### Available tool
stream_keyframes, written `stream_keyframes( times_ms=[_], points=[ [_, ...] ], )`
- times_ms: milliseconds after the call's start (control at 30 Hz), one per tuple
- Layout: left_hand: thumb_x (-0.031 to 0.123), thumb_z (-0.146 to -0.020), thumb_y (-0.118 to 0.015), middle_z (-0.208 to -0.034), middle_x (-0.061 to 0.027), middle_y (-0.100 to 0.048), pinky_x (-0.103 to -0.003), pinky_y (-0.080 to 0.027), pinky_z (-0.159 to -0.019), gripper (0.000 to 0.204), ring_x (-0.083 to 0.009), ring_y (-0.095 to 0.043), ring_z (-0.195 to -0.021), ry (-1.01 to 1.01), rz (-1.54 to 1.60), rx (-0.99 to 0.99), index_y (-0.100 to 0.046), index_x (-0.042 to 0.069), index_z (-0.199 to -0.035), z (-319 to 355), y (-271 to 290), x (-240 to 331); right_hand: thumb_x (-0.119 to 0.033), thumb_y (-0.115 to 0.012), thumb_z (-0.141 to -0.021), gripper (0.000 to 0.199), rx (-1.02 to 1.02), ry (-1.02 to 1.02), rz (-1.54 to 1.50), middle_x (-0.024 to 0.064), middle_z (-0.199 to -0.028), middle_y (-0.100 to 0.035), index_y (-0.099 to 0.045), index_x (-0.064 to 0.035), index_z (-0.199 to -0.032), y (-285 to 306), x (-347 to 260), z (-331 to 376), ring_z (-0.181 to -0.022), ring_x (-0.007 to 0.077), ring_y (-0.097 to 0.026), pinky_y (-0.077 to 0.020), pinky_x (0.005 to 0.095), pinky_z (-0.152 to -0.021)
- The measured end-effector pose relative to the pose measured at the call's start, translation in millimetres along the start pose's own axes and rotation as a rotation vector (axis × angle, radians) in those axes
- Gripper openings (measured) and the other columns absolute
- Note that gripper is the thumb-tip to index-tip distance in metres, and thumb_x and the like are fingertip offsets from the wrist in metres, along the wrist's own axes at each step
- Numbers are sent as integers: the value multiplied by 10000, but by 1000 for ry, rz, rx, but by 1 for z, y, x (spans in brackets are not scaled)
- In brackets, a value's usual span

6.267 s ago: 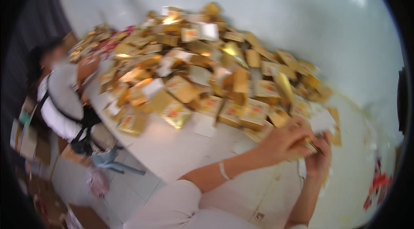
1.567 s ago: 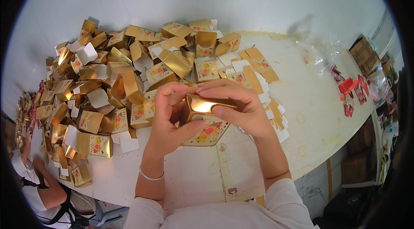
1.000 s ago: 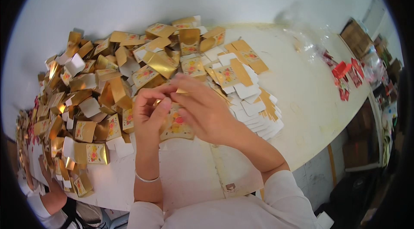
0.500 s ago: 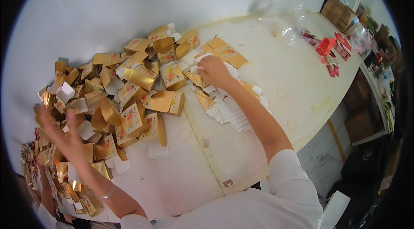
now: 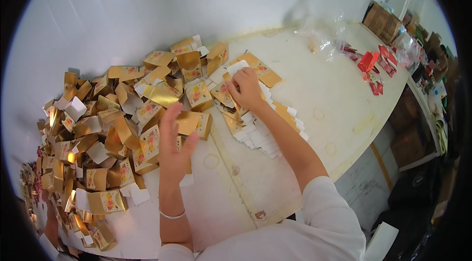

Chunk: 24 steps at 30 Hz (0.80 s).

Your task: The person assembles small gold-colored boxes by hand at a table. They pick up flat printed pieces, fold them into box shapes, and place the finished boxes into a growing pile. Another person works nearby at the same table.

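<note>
The left hand [image 5: 174,156] is spread near the boxes [image 5: 198,93], while the right hand [image 5: 247,90] curls over flat cartons [image 5: 260,136] probably fanned for easy separating, any pinch unclear.

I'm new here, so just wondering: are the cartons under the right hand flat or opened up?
Flat: the cartons lie fanned in thin, overlapping layers, white flaps showing, beneath the right hand.
</note>
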<state>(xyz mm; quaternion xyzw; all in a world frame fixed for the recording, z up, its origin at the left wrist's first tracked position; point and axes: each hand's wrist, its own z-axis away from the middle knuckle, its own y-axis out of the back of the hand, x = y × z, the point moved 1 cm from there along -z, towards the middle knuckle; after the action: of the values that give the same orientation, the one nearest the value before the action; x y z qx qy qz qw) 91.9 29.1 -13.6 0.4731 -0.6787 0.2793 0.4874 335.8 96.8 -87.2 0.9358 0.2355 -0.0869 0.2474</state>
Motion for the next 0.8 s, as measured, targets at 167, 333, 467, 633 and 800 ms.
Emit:
stream_keyframes(
  times_ms=[167, 333, 467, 633, 800],
  points=[
    [459, -643, -715, -1340, -159, -289, -379, -149, -1044, 1002, -254, -238, -1283, 166, 324, -248, -146, 65, -1369, 4, -17, -16, -33, -513, -706, 166, 143, 174, -426, 29, -525, -437, -459, -67, -553, 42, -113, -33, -500, 225, -403, -327, 363, -689],
    [350, -606, -748, -1107, -96, -457, -298, -425, -800, 836, -177, -476, -1000, 140, 299, -398, -320, 10, -1239, 16, -5, -31, -26, -541, -716, 186, 71, 87, -613, 22, -528, -428, -453, -64, -556, 57, -170, -25, -504, 213, -403, -331, 355, -693],
    [166, -565, -762, -1027, -94, -508, -261, -458, -690, 766, -156, -531, -877, 277, 433, -191, -360, -11, -1192, 13, 0, -15, -15, -559, -713, 107, 155, 80, -611, 51, -663, -483, -488, -58, -646, 67, -165, -28, -628, 216, -447, -338, 381, -783],
    [102, -596, -689, -1074, -108, -502, -259, -434, -795, 733, -175, -531, -933, 224, 227, 54, -331, -12, -1226, 18, 14, -11, -191, -517, -851, 277, 237, -544, -1196, 51, -1018, -511, -500, -40, -1083, 60, -149, -34, -1019, 194, -451, -321, 320, -902],
    [52, -613, -676, -1195, -156, -430, -331, -374, -905, 863, -229, -451, -1087, -66, 99, 240, -198, 16, -1330, 20, 16, -25, -391, -499, -861, 438, -471, -1049, -1864, 31, -1089, -539, -496, -67, -1156, 54, -153, -29, -1028, 122, -480, -378, 261, -878]
  ],
)
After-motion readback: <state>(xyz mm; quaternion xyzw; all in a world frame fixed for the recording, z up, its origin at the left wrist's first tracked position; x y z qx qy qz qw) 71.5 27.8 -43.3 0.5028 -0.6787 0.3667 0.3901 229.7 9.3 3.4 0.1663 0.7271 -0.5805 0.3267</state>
